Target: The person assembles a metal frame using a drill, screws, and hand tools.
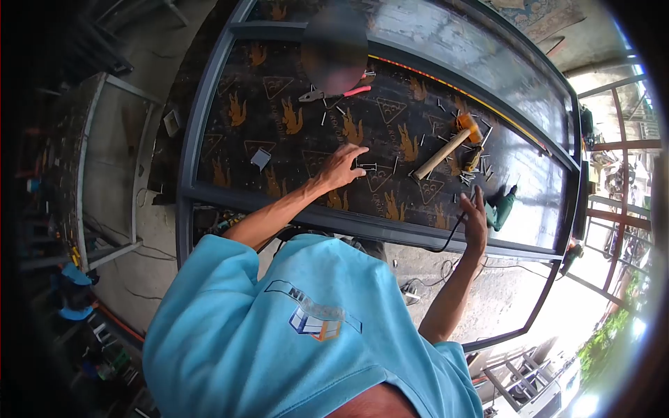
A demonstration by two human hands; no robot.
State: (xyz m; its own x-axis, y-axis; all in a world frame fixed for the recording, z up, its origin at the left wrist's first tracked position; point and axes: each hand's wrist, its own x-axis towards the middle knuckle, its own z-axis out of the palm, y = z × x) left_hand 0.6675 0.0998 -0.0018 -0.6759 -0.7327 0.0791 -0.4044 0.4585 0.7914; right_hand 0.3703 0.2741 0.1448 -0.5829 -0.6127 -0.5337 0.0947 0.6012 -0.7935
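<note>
My left hand [341, 167] is over the dark printed board [237, 150], thumb and forefinger apart, with nothing visibly held. Just beyond its fingertips lie small screws or bolts [369, 166]. My right hand [474, 212] hovers by the frame's near bar, fingers stretched out, no object in its grasp. Beside it on the right lies a green power drill [502, 207]. Between and beyond the hands rests a mallet [442, 155] with a wooden handle and orange head. Pliers [327, 95] with pink-red grips lie farther off, partly behind a dark blurred round shape.
A grey metal frame [348, 220] surrounds the board. Loose fasteners [467, 179] are scattered around the mallet. A small grey square piece [260, 159] lies at left. A yellow-red strip [446, 83] runs along the far bar. Another metal frame [91, 167] stands left; cables cross the floor.
</note>
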